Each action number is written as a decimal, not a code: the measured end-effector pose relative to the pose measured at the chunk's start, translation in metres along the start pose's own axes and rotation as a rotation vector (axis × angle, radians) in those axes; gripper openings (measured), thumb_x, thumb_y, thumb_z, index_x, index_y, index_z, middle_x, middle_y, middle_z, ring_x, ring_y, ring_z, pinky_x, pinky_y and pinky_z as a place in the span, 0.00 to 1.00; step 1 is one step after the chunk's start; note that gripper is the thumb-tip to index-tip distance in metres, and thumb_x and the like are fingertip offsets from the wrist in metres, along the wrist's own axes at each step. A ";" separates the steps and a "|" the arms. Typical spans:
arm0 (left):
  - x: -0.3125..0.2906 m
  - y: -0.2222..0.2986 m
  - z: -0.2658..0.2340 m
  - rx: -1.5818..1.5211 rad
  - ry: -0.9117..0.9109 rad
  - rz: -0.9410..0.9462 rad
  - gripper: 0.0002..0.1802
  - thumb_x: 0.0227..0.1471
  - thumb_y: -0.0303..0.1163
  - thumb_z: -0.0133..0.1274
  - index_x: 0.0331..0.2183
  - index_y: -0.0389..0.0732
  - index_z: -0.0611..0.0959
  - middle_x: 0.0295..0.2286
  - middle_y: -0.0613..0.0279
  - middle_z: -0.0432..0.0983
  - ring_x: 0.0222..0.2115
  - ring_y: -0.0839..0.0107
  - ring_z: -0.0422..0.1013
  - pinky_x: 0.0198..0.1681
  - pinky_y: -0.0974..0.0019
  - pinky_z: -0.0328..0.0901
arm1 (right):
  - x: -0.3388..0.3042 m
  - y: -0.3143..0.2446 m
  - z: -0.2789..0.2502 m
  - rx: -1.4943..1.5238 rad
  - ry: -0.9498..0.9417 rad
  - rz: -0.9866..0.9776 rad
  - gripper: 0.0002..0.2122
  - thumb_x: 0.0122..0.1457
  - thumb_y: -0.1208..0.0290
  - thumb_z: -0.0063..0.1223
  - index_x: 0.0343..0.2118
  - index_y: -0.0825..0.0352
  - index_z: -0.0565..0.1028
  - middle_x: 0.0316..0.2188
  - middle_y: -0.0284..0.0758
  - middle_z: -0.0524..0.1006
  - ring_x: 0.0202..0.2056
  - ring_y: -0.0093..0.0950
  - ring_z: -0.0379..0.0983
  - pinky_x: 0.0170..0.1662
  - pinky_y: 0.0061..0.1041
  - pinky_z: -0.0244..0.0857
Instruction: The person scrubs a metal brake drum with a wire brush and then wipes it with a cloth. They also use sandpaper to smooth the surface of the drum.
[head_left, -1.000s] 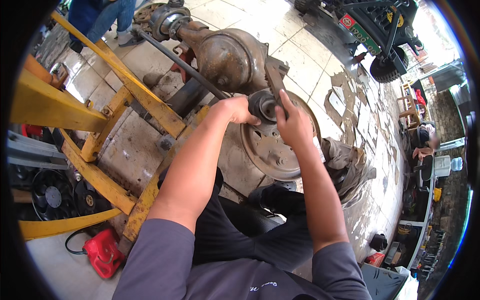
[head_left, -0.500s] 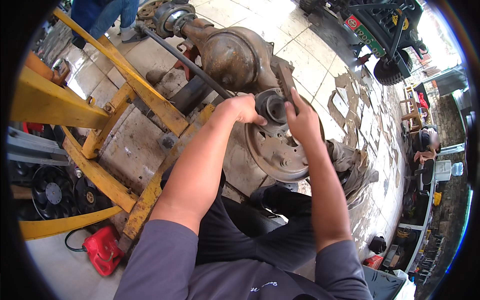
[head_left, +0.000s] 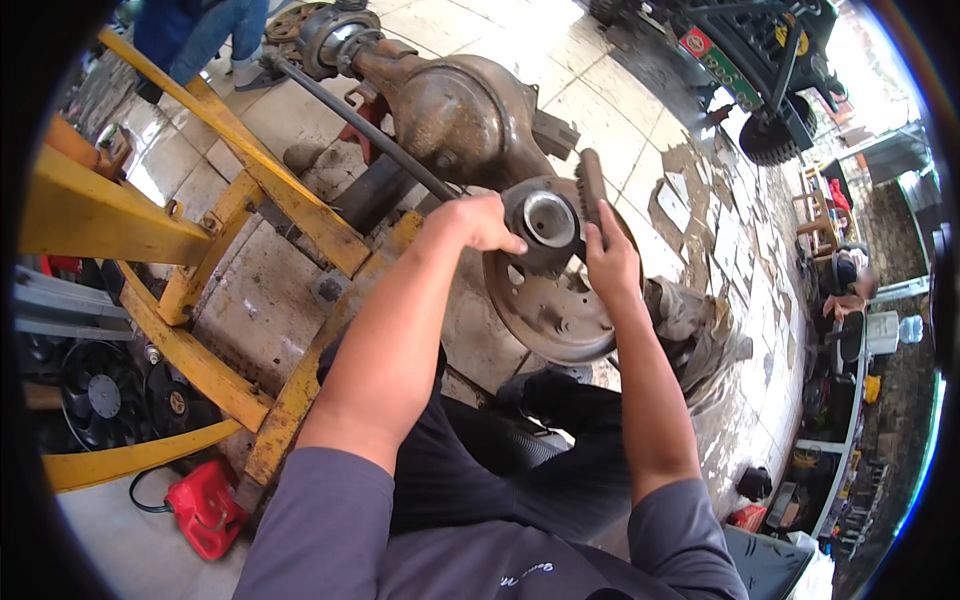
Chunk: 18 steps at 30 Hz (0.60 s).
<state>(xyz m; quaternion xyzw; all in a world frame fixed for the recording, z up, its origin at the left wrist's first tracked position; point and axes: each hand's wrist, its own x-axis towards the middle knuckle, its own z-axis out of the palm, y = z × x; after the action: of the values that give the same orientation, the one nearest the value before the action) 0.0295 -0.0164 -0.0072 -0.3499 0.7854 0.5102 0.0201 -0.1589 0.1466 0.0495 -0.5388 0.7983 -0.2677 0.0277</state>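
A bristled brush [head_left: 593, 182] in the right hand [head_left: 613, 258], just beside a round metal hub [head_left: 550, 218].
The left hand [head_left: 485, 222] touches the hub's left edge, above a round, holed plate [head_left: 545, 312]; beyond lie a rusty axle housing [head_left: 450, 110] and, leftward, a yellow frame [head_left: 300, 215] and red canister [head_left: 207, 508].

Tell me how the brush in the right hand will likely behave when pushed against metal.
The brush is probably light, being slim and held in one right hand. Its straight back should stay stiff. The short bristles along one edge may flex slightly.
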 end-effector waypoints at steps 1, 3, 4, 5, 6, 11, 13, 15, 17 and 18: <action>-0.007 0.015 0.001 0.032 0.018 -0.022 0.34 0.45 0.35 0.71 0.53 0.35 0.78 0.49 0.48 0.80 0.51 0.57 0.74 0.57 0.61 0.65 | -0.003 0.001 0.000 0.067 0.068 -0.029 0.23 0.67 0.65 0.49 0.65 0.57 0.67 0.42 0.51 0.81 0.42 0.49 0.79 0.49 0.41 0.70; -0.003 0.008 0.002 0.044 -0.033 -0.038 0.34 0.45 0.37 0.71 0.53 0.35 0.79 0.49 0.48 0.80 0.52 0.57 0.74 0.57 0.60 0.66 | -0.029 -0.035 -0.023 0.232 0.018 0.063 0.23 0.67 0.65 0.50 0.65 0.57 0.67 0.45 0.50 0.80 0.40 0.50 0.78 0.48 0.39 0.70; -0.007 0.020 -0.003 0.109 -0.046 -0.120 0.34 0.45 0.38 0.71 0.52 0.36 0.79 0.49 0.48 0.80 0.52 0.57 0.74 0.57 0.60 0.66 | -0.044 -0.037 -0.028 0.191 -0.010 -0.027 0.23 0.67 0.65 0.50 0.65 0.57 0.67 0.44 0.50 0.80 0.39 0.51 0.78 0.48 0.39 0.70; -0.012 0.028 -0.007 0.129 -0.051 -0.128 0.35 0.45 0.40 0.71 0.53 0.37 0.79 0.50 0.49 0.79 0.52 0.56 0.74 0.57 0.61 0.66 | -0.056 -0.039 -0.033 0.150 -0.031 -0.120 0.24 0.67 0.65 0.50 0.65 0.57 0.67 0.42 0.50 0.80 0.39 0.51 0.78 0.47 0.40 0.70; -0.018 0.034 -0.009 0.134 -0.039 -0.174 0.36 0.45 0.39 0.72 0.54 0.37 0.78 0.50 0.49 0.79 0.53 0.56 0.73 0.58 0.61 0.65 | -0.065 -0.038 -0.035 0.110 -0.054 -0.211 0.24 0.67 0.65 0.51 0.65 0.57 0.67 0.41 0.50 0.80 0.38 0.51 0.78 0.47 0.40 0.70; -0.004 0.013 -0.004 0.062 -0.052 -0.079 0.35 0.45 0.35 0.71 0.55 0.39 0.78 0.52 0.50 0.78 0.54 0.58 0.72 0.59 0.61 0.64 | -0.026 -0.003 -0.019 0.023 0.020 0.087 0.25 0.65 0.67 0.53 0.65 0.57 0.68 0.39 0.53 0.79 0.37 0.52 0.77 0.46 0.41 0.70; -0.002 0.010 -0.006 0.069 -0.027 -0.077 0.34 0.46 0.35 0.71 0.54 0.39 0.79 0.52 0.50 0.78 0.54 0.58 0.72 0.59 0.61 0.64 | -0.034 -0.007 -0.022 0.139 0.076 -0.011 0.25 0.65 0.69 0.54 0.65 0.57 0.68 0.40 0.53 0.79 0.38 0.51 0.77 0.46 0.41 0.70; -0.004 0.014 -0.007 0.153 -0.043 -0.077 0.32 0.46 0.35 0.70 0.53 0.39 0.80 0.50 0.49 0.79 0.52 0.57 0.74 0.57 0.60 0.66 | -0.052 -0.017 -0.024 0.200 0.060 -0.144 0.25 0.65 0.70 0.54 0.66 0.57 0.67 0.42 0.54 0.79 0.39 0.50 0.78 0.46 0.40 0.70; -0.015 0.032 -0.015 0.075 -0.121 -0.135 0.32 0.46 0.37 0.70 0.52 0.39 0.81 0.47 0.49 0.81 0.49 0.58 0.76 0.55 0.60 0.67 | -0.064 -0.018 -0.022 0.108 -0.012 -0.160 0.25 0.66 0.68 0.53 0.66 0.56 0.67 0.46 0.54 0.78 0.42 0.50 0.78 0.48 0.40 0.70; -0.014 0.023 -0.018 0.001 -0.160 -0.136 0.32 0.46 0.38 0.71 0.52 0.38 0.81 0.46 0.49 0.82 0.48 0.58 0.76 0.54 0.60 0.67 | -0.060 -0.016 -0.022 0.100 -0.035 -0.062 0.25 0.66 0.67 0.52 0.66 0.56 0.66 0.47 0.54 0.78 0.44 0.50 0.78 0.49 0.40 0.69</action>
<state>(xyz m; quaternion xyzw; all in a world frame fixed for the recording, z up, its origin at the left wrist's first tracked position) 0.0327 -0.0181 0.0248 -0.3603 0.7559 0.5338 0.1176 -0.1276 0.2032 0.0605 -0.5657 0.7663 -0.2985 0.0601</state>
